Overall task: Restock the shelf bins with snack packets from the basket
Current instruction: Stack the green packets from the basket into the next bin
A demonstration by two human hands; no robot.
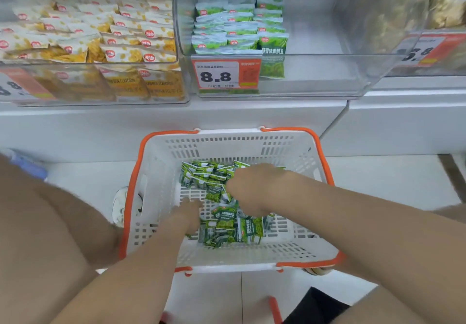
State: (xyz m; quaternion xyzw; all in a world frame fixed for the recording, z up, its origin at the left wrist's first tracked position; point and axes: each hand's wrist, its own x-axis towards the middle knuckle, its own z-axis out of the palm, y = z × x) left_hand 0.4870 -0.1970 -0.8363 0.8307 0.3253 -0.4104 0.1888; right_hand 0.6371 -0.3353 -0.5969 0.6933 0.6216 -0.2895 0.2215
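The way out of the basket [161,172] is left open only above the fingers [190,203] of the left hand [186,216] and of the right hand [254,187]; white slotted walls are set on every side. Ahead and above, the clear bin [315,76] is filled at its left by stacked packets [227,28], its right half left free.

Light: bright, even, white; falls from above
Shadows: soft and faint; none hard-edged
Glare: pale sheen on the clear bin fronts [315,76]; print behind them looks hazy
Blur: left hand [187,214] and right hand [252,185] smeared; upper right corner soft
Distortion: wide-angle bowing; shelf edge [176,111] curves near the sides
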